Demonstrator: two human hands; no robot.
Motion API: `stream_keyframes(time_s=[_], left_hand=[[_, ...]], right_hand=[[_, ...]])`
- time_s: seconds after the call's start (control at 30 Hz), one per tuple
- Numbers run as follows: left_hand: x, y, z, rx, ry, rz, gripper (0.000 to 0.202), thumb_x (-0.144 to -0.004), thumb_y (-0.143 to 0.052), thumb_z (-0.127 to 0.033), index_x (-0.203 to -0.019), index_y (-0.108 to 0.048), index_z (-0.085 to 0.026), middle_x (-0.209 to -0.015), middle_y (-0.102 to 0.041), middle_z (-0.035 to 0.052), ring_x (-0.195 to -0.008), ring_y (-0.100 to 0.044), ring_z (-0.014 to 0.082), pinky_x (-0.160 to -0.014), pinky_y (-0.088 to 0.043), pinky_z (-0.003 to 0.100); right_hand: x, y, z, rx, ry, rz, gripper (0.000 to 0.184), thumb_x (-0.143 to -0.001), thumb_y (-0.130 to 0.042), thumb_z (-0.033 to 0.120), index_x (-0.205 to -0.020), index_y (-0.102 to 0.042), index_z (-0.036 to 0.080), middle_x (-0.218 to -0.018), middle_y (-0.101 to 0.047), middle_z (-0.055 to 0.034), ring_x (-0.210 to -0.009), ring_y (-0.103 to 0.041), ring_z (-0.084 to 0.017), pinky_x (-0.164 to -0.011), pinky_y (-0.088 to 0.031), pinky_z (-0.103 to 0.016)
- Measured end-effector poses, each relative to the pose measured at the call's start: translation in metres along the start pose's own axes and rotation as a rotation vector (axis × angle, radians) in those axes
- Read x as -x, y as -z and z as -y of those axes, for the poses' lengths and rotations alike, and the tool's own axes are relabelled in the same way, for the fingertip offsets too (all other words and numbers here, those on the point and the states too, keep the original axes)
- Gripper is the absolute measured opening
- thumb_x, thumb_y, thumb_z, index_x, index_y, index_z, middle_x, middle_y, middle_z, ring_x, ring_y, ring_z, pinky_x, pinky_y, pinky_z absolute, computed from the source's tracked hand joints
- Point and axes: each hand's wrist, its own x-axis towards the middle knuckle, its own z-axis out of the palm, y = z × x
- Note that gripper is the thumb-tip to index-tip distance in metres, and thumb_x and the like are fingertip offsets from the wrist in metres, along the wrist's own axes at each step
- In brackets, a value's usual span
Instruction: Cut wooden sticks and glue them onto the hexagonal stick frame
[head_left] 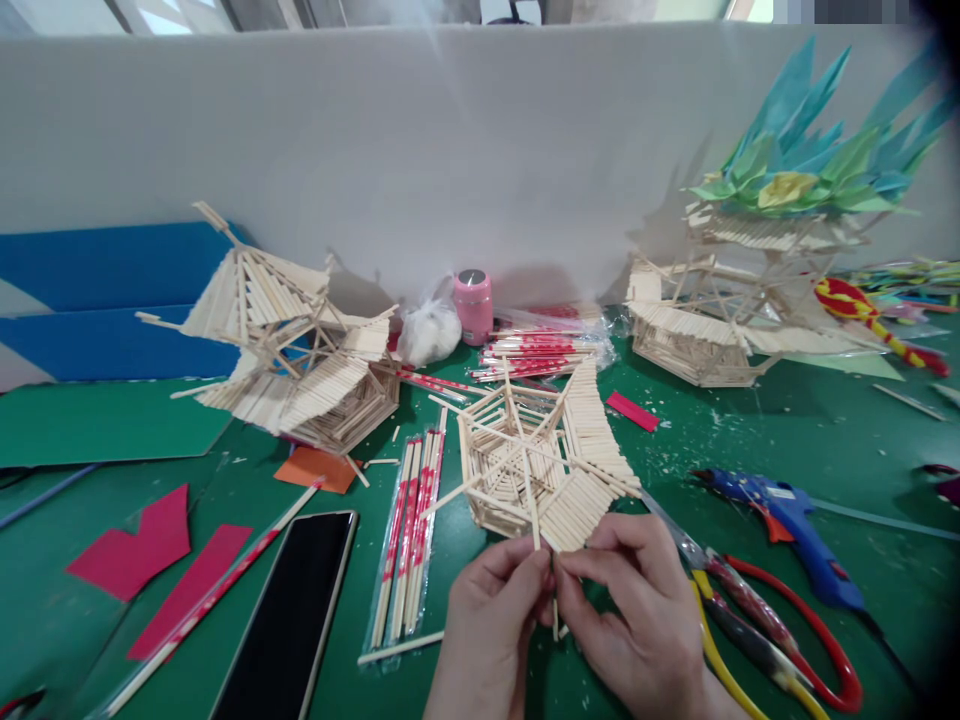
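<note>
Fingertips of the left hand [495, 605] and right hand [637, 605] hide part of a thin stick [556, 612] and the near edge of the stick frame [525, 446] — both forearms run off the bottom edge. The phone [289, 610] is cut off there too, the blue board [112, 268] at left. A dark item [951, 487] at right — cropped — cannot be identified.

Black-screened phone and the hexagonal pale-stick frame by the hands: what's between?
Clear plastic-wrapped pale wooden sticks with red markings, seen in the head view.

No text can be read; marks on the wrapped chopsticks [409, 530] are unclear.
</note>
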Motion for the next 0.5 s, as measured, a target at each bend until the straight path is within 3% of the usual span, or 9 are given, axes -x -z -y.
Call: stream_keyframes(time_s=[0.5], left_hand=[[0.0019, 0.0036, 0.0007, -0.039, -0.008, -0.009, 0.017, -0.056, -0.074, -0.027, -0.065, -0.068, -0.014, -0.054, -0.058, -0.0004, -0.049, -0.043, 0.0067, -0.051, -0.032, 0.019]], right_hand=[[-0.0064, 0.0034, 0.0023, -0.011, 0.0, 0.052, 0.011, -0.066, -0.059, 0.007, -0.062, -0.059, 0.017, -0.068, -0.047, -0.0028, -0.061, -0.044, -0.013, -0.05, -0.041, -0.025]])
